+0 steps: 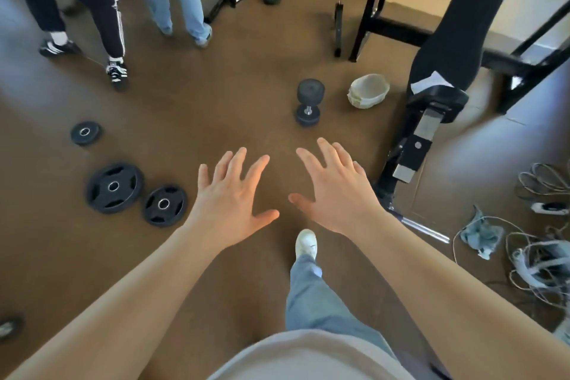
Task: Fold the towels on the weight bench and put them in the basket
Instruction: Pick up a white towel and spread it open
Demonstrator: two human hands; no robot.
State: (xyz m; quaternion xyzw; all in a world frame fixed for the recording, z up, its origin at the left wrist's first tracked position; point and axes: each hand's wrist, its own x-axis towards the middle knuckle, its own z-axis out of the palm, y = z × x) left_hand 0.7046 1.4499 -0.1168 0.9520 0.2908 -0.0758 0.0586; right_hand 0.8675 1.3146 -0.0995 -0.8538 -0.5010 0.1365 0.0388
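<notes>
Both left grip [229, 203] and right grip [336, 191] well short of basket [367, 101].

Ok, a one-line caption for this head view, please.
Left hand and right hand spread open above the brown floor; basket, dumbbell and weight bench ahead.

both hands [229, 197] [334, 191] spread above brown floor [185, 108], pale basket [368, 91] beside black weight bench [456, 40], dumbbell [309, 102] nearby
</notes>
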